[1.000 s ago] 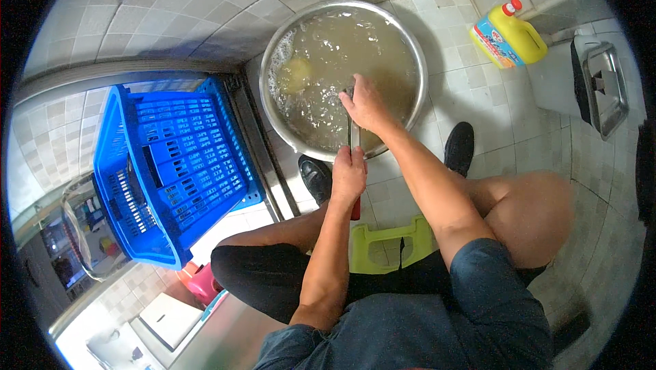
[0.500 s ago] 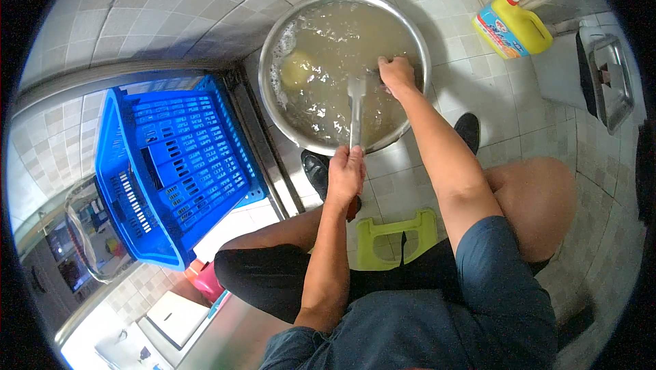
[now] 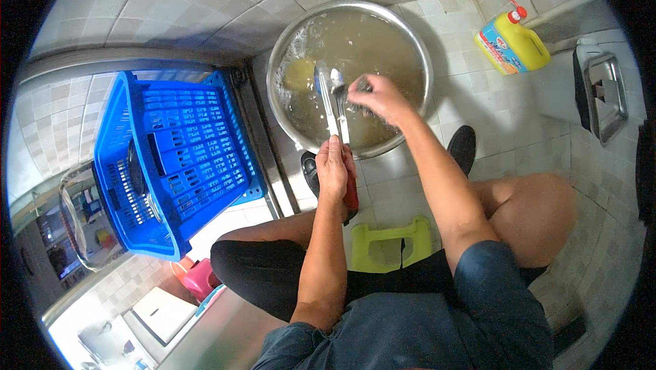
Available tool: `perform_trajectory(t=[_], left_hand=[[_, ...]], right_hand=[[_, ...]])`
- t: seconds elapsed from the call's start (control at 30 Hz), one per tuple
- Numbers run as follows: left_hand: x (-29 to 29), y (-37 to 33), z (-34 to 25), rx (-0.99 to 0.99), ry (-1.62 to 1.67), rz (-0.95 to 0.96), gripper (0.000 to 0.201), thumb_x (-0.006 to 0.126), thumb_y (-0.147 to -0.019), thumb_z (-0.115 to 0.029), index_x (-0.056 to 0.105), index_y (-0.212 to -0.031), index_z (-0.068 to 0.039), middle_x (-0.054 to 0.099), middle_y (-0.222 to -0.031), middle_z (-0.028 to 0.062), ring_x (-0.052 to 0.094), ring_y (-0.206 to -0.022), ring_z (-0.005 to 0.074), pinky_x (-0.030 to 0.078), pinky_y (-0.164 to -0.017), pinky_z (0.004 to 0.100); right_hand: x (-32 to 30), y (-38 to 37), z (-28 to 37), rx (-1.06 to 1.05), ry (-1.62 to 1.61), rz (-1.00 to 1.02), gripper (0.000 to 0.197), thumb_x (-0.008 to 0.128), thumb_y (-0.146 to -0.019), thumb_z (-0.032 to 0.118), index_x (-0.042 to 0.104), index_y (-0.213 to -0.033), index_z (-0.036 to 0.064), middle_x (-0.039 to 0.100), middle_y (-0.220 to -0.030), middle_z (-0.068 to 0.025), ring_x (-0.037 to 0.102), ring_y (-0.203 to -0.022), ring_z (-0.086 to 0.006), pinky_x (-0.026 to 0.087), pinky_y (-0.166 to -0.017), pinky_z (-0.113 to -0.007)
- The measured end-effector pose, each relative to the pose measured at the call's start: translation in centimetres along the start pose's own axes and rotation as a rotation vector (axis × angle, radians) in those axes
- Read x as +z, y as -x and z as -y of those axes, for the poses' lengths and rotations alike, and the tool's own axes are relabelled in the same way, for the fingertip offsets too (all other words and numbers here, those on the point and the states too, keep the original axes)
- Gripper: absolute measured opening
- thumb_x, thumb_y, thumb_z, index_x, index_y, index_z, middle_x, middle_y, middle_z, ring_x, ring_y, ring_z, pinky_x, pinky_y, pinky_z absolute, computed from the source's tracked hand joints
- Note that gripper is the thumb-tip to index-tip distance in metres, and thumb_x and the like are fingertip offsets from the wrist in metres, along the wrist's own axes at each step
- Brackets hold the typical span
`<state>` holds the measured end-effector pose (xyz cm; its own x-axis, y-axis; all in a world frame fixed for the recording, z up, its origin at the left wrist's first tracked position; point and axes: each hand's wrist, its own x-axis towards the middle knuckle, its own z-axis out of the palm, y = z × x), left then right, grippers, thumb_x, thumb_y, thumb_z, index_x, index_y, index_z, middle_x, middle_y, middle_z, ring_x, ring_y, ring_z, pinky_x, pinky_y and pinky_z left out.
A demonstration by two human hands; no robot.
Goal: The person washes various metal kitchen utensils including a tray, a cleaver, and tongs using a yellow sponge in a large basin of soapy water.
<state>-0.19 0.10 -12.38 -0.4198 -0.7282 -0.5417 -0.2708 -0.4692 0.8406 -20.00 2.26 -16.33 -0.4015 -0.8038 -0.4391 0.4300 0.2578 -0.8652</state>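
Note:
My left hand [image 3: 333,170] is closed around the handles of long metal utensils [image 3: 329,107], at least two side by side; a red handle [image 3: 351,198] sticks out below it. Their far ends reach over the water in a wide steel basin [image 3: 426,52], one with a shiny head; blur and glare hide their exact kind. My right hand [image 3: 384,101] pinches a dark, wiry scouring pad [image 3: 365,86] beside those heads. The water is cloudy with suds at the left rim. A yellowish round thing [image 3: 298,75] shows through it.
Left of the basin stands a blue slotted plastic basket [image 3: 184,144] with a dark item inside. At the far right is a yellow jug with a red pump [image 3: 514,42]. A green low stool [image 3: 362,247] sits beneath me. Tiled walls border the basin.
My right hand has come up from the water and moved left to the utensil heads. The utensils have tilted left and now show as two separate pieces. The view has shifted slightly.

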Motion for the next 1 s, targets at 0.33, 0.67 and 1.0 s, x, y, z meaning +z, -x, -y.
perform_trajectory(t=[0.33, 0.67, 1.0], left_hand=[[1.5, 1.2, -0.1, -0.044, -0.073, 0.202, 0.046, 0.045, -0.103, -0.046, 0.051, -0.080, -0.007, 0.047, -0.052, 0.0018, 0.041, -0.038, 0.0109, 0.034, -0.036, 0.0254], [1.7, 1.2, 0.0, -0.063, -0.138, 0.243, 0.046, 0.048, -0.103, -0.045, 0.050, -0.077, -0.007, 0.046, -0.052, 0.0001, 0.041, -0.038, 0.0096, 0.033, -0.036, 0.0250], [1.5, 1.0, 0.2, -0.080, -0.146, 0.222, 0.046, 0.049, -0.102, -0.045, 0.049, -0.076, -0.007, 0.046, -0.054, -0.0005, 0.038, -0.039, 0.0090, 0.031, -0.035, 0.0259]], right_hand=[[-1.0, -1.5, -1.6, -0.009, 0.393, -0.331, 0.041, 0.078, -0.080, 0.015, 0.061, -0.113, -0.0031, 0.067, -0.108, -0.0231, 0.065, -0.103, -0.0363, 0.048, -0.091, -0.043], [-2.6, -1.7, -1.0, 0.043, 0.674, -0.471, 0.030, 0.063, -0.092, 0.031, 0.069, -0.100, 0.0023, 0.067, -0.095, -0.0271, 0.065, -0.093, -0.0452, 0.051, -0.082, -0.048], [-4.2, -3.0, -2.3, 0.094, 0.459, -0.283, 0.033, 0.061, -0.094, 0.026, 0.067, -0.110, -0.0020, 0.070, -0.094, -0.0249, 0.070, -0.078, -0.0364, 0.054, -0.072, -0.045]])
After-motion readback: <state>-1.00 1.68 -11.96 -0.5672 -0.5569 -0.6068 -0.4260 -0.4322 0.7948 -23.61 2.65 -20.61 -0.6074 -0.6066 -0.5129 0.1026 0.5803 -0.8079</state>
